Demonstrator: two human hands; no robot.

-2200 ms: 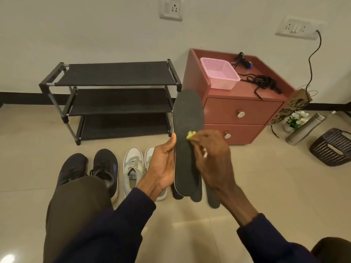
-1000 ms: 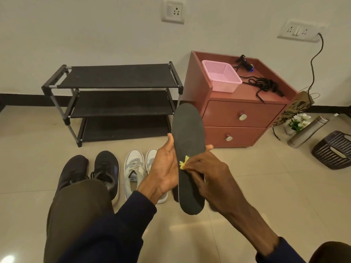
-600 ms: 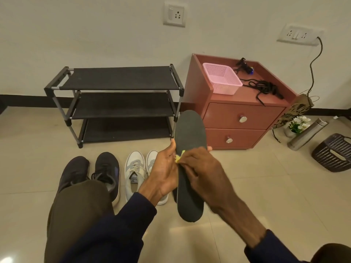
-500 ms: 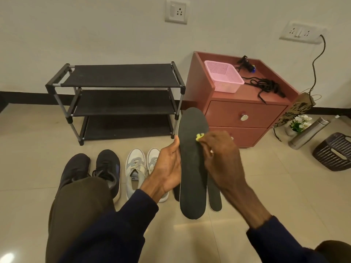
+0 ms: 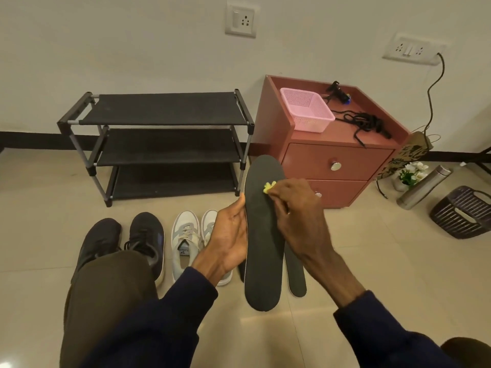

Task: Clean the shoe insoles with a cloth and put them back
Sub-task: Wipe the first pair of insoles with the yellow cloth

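A long dark grey insole (image 5: 263, 251) stands almost upright in front of me. My left hand (image 5: 230, 235) grips its left edge at mid-height. My right hand (image 5: 297, 208) pinches a small yellow cloth (image 5: 269, 187) and presses it on the insole's upper half. More dark insoles (image 5: 295, 274) lie on the floor behind the held one, mostly hidden. A black pair of shoes (image 5: 127, 243) and a white pair of sneakers (image 5: 189, 243) stand side by side on the floor to the left.
A black three-tier shoe rack (image 5: 164, 144) stands against the wall. To its right is a red-brown two-drawer cabinet (image 5: 337, 160) with a pink basket (image 5: 305, 110) and black cords on top. A steel bottle (image 5: 422, 187), a flower pot and a dark basket (image 5: 465, 211) sit at right.
My right hand with the yellow cloth has rubbed down the insole toward its middle and back up to its upper half. My left hand has kept its grip on the insole.
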